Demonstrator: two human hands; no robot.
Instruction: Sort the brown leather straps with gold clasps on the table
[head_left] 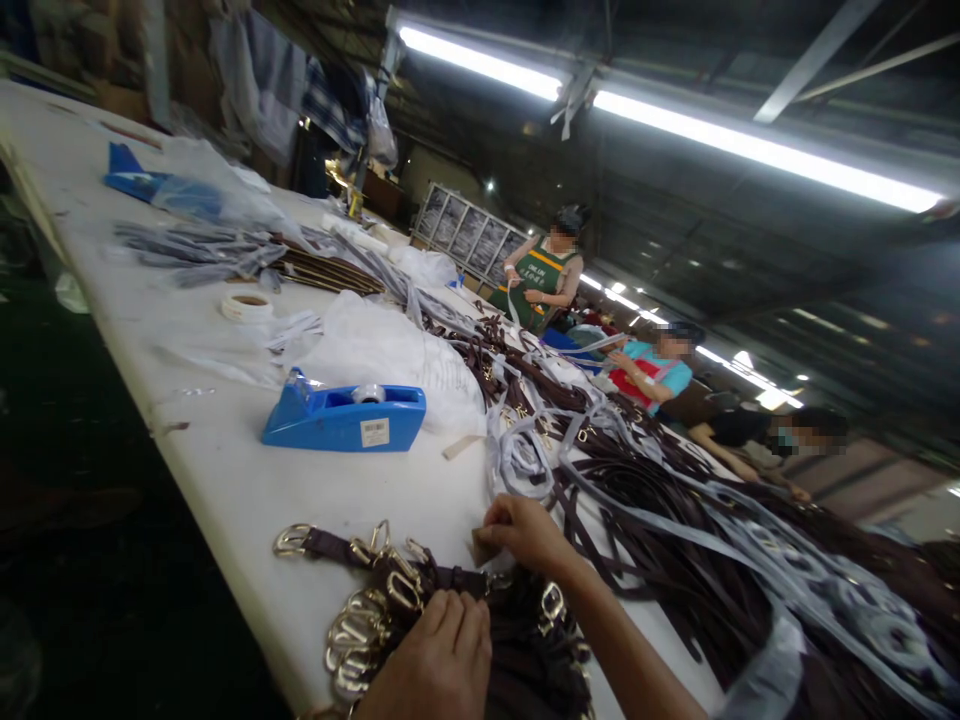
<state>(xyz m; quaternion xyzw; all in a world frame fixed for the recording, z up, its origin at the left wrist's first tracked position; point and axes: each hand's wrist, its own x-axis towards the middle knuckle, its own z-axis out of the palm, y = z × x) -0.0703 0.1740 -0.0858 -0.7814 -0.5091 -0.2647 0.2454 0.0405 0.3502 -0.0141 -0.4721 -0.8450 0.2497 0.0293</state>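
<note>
A bundle of dark brown straps [525, 670] with gold-coloured buckles and clips [356, 640] lies at the near edge of the table. Over it my left hand [446, 650] is closed, fingers together and bent down on the straps; its thumb is hidden. Just beyond the bundle, my right hand [517, 535] pinches a small flat brown piece [484, 548], whose kind I cannot make out. One strap end with a gold buckle [292, 540] sticks out to the left. Farther off stands a blue tape dispenser [345, 415] with a roll in it.
Many more brown straps [660, 510] and grey plastic wrapping strips [525, 460] cover the right side. A tape roll [247, 307], clear plastic bags [397, 350] and another blue dispenser [135, 180] lie farther along the white table [202, 480]. Several co-workers [544, 270] are across it.
</note>
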